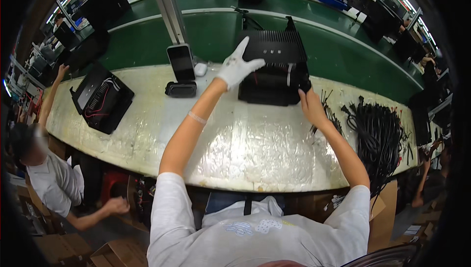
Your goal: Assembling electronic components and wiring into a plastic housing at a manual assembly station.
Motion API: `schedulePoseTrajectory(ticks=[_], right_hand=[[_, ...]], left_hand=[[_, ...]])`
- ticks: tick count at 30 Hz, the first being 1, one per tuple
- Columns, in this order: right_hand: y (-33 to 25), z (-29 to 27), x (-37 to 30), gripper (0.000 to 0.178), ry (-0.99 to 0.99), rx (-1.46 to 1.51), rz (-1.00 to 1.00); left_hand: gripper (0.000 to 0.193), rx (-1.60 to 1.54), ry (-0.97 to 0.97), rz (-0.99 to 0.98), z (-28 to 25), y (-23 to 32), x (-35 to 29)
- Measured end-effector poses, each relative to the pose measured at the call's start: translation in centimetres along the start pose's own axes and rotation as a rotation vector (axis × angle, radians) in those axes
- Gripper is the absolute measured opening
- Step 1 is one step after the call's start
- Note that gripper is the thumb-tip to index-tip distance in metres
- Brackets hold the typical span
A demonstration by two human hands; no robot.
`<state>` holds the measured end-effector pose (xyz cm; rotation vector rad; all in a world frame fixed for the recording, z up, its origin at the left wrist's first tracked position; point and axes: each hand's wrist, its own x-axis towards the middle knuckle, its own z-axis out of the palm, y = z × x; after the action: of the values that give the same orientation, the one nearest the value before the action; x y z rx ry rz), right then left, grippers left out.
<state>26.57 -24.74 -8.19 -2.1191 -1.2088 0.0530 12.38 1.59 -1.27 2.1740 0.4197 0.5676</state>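
A black ribbed plastic housing stands on the far edge of the bench, with its darker lower part facing me. My left hand, in a white glove, rests at the left side of this housing, thumb and forefinger spread wide apart. My bare right hand grips the housing's lower right corner. Its fingertips are partly hidden behind that corner. A thin pale strip and a bit of red wire show on the housing's front.
A second open black housing with red wire lies left. A phone leans on a stand above a black case, beside a white earbud case. Black cables heap at right. A co-worker sits left; a green conveyor runs behind.
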Motion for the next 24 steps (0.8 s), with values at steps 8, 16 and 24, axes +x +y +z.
schedulePoseTrajectory(ticks=[8, 16, 24], right_hand=[[7.2, 1.5, 14.1, 0.033, 0.128, -0.196, 0.208], [-2.4, 2.4, 3.7, 0.056, 0.306, -0.269, -0.349], [-10.8, 8.9, -6.0, 0.050, -0.245, -0.123, -0.476]], left_hand=[[0.088, -0.287, 0.060, -0.017, 3.8, -4.7, 14.0], [0.076, 0.551, 0.794, 0.509, -9.3, -4.1, -2.3], [0.073, 0.695, 1.426, -0.413, -26.4, -22.1, -24.6]])
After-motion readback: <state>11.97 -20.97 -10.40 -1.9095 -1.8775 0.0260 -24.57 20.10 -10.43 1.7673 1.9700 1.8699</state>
